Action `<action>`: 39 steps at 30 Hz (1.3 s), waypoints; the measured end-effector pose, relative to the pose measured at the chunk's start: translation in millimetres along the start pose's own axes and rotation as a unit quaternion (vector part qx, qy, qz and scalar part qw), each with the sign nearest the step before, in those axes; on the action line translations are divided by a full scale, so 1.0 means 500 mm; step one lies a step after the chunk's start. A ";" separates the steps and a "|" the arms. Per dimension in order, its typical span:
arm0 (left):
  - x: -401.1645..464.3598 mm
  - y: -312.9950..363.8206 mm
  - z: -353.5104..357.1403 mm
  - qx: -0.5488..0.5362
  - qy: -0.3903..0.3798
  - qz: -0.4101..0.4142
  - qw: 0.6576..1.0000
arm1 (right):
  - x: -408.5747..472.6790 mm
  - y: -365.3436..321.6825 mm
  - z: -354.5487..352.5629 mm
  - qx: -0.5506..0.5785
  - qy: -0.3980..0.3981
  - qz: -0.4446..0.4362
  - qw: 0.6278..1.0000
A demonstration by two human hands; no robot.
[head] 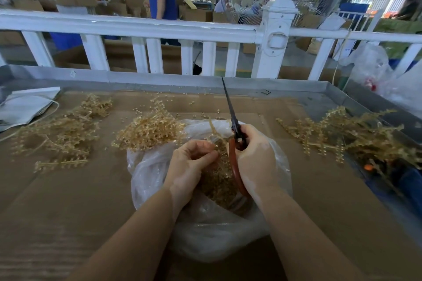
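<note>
Cardboard (91, 201) covers the bench under a bag (205, 235). Over it the left hand (191, 162) pinches a sprig (214, 130), its stem slanting away, just left of the scissors (233, 118). The right hand (255, 157) grips these, blades together and pointing away.

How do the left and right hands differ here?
The left hand pinches an amber plastic sprig with its fingertips; the right hand grips red-handled scissors round the handles. The left hand's sprig is short and bent; the right hand's scissors are long, blades together, pointing away. Both hands are above the clear bag.
</note>
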State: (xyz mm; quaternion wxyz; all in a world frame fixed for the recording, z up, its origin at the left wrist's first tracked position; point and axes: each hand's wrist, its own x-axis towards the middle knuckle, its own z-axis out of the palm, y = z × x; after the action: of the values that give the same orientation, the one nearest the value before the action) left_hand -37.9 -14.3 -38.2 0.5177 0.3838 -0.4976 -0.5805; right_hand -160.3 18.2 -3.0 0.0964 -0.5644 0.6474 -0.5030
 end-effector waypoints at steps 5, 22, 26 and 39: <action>-0.003 0.002 -0.001 -0.025 -0.030 -0.003 0.999 | 0.006 0.005 0.003 0.004 -0.003 0.010 1.000; 0.014 0.000 -0.009 -0.136 -0.026 -0.083 0.987 | 0.002 0.032 0.007 0.013 -0.117 -0.016 0.993; 0.027 0.001 -0.006 -0.178 0.038 -0.107 0.977 | -0.009 0.027 -0.005 0.017 -0.070 -0.017 0.997; 0.044 0.007 -0.016 -0.222 0.046 -0.177 0.958 | -0.052 0.050 -0.007 -0.196 -0.143 -0.081 0.967</action>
State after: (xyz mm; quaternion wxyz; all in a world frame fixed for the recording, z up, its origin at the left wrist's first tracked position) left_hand -33.3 -37.5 -35.1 0.5015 0.3674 -0.2560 -0.7403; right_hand -169.7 38.2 -31.8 0.0348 -0.6890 0.6649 -0.2863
